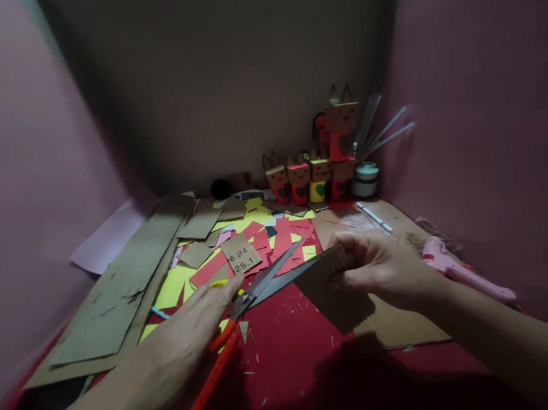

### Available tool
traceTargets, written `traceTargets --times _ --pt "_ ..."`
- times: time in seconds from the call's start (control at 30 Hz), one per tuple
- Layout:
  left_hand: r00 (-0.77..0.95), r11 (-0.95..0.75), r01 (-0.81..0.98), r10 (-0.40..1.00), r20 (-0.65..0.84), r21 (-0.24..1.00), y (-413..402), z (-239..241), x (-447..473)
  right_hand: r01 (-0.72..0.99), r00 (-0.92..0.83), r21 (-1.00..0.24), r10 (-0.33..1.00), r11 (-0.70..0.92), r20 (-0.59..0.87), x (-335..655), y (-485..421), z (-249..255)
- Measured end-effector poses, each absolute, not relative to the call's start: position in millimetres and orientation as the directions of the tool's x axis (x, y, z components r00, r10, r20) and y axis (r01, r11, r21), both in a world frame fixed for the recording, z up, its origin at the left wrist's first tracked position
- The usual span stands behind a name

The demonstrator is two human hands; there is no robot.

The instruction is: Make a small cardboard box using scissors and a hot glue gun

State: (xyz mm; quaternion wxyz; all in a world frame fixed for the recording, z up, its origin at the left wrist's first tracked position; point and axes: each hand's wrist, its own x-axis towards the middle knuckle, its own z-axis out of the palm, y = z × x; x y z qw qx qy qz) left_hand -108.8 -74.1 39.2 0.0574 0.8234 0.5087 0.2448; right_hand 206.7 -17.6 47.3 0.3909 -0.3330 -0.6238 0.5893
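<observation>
My left hand is closed around the handles of a pair of scissors with orange-red grips, partly hidden under the hand. The blades are spread apart and point to the right. My right hand pinches a piece of corrugated cardboard between thumb and fingers. The lower blade reaches the cardboard's upper left edge; whether it bites in I cannot tell. Just beyond the scissors lies a small cardboard piece with printed numbers, among red and yellow paper scraps.
Long cardboard sheets lie along the left. Several small animal-faced cardboard figures stand at the back beside a pale green jar. A pink glue gun rests at the right. Pink walls rise on both sides.
</observation>
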Motion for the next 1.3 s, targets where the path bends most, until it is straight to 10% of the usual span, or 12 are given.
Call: traceTargets --times 0.7,1.3 --pt "0.605 -0.622 0.781 0.725 0.331 -0.065 -71 41 -91 -0.049 -0.495 -0.996 0.865 0.068 0.083 203 -24 49" --pt "0.72 -0.748 0.65 0.549 0.425 -0.135 -65 49 -93 -0.105 -0.512 -0.994 0.858 -0.03 0.028 205 -18 38"
